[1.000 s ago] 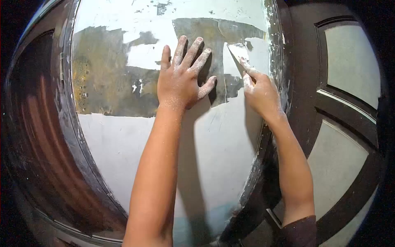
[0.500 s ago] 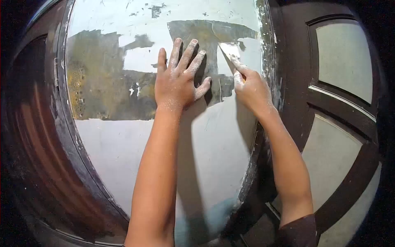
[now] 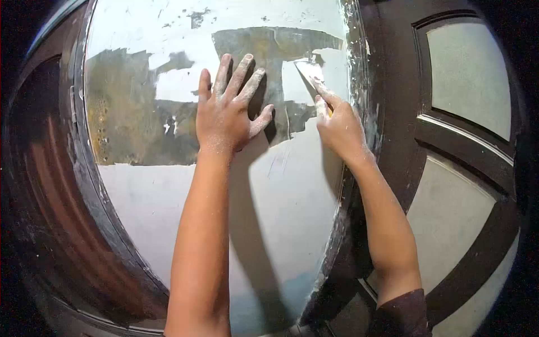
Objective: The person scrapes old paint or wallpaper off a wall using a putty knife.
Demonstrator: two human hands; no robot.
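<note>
Head view: the left hand (image 3: pixel 224 118) is lying flat on the pale-painted door panel (image 3: pixel 168 213), fingers spread wide and gripping nothing, covering the edge of the dark scraped patch (image 3: pixel 129 112). The right hand (image 3: pixel 337 126) is clamping its fingers round the narrow metal scraper (image 3: pixel 310 72) near the panel's upper right edge, beside the dark brown wooden frame (image 3: pixel 393 112). The scraper's long axis is running up and left from that hand, with the blade sitting just right of the left fingertips, apart from them.
</note>
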